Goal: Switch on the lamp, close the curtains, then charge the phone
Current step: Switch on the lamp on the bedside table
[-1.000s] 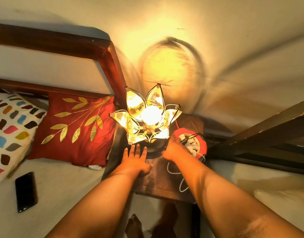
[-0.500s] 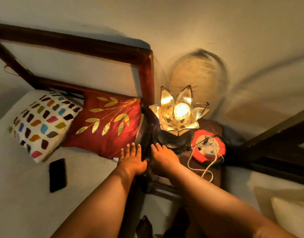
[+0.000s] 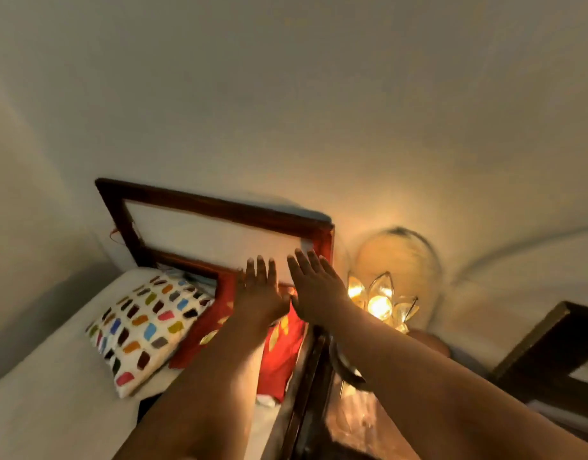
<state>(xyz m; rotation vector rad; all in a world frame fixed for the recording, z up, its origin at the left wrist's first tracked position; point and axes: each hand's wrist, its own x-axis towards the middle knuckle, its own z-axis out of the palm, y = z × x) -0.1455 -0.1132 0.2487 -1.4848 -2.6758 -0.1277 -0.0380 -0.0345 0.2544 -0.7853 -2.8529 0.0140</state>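
- White bed (image 3: 47,403) lies at your far left, and on it leans a white pillow (image 3: 143,327) with coloured patches, touching a red cushion (image 3: 279,353) to its right.
- Dark wooden headboard (image 3: 219,207) stands behind them against the pale wall (image 3: 286,94).
- Your left hand (image 3: 261,297) is raised before the headboard, fingers straight and spread, its grip wide and holding nothing.
- Your right hand (image 3: 314,287) is just beside it, also flat and wide, empty.
- The lit lamp (image 3: 382,303), petal-shaped glass, glows just right of your right wrist, lower than both hands, apart from them.
- The counter (image 3: 359,423) under the lamp is blurred; a dark wooden frame (image 3: 551,353) stands at far right.
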